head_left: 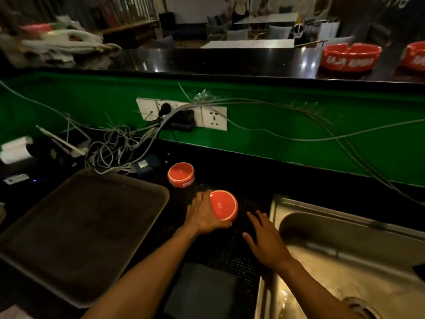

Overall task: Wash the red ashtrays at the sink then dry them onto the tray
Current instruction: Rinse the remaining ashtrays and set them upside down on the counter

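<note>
The green wall panel (299, 139) runs across the middle of the frame, with the black upper counter (207, 63) above it. At lower left lies my dark tray (57, 238), bare and tilted slightly in view. At lower right is the steel sink (345, 261), its basin shining wet. Between tray and sink runs the black mesh mat (230, 256) on the lower counter, with a dark grey cloth (202, 288) lying flat on it near the bottom edge of the frame.

A tangle of grey cables (119, 143) hangs from the white socket strip (181, 113) in the centre and spills down left of centre.

In the upper right, two red ashtrays sit upright on the upper counter: the nearer one (349, 57) in full view, the farther one (414, 56) cut by the frame edge.

My left hand (204, 217) is closed around a red ashtray (224, 207), turned bottom-up, just above the mat in the centre. My right hand (266, 240) is spread flat and empty, fingers apart, near the sink's left rim.

Another upturned red ashtray (181, 174) rests on the lower counter just above my left hand, beside the tray's far right corner.
</note>
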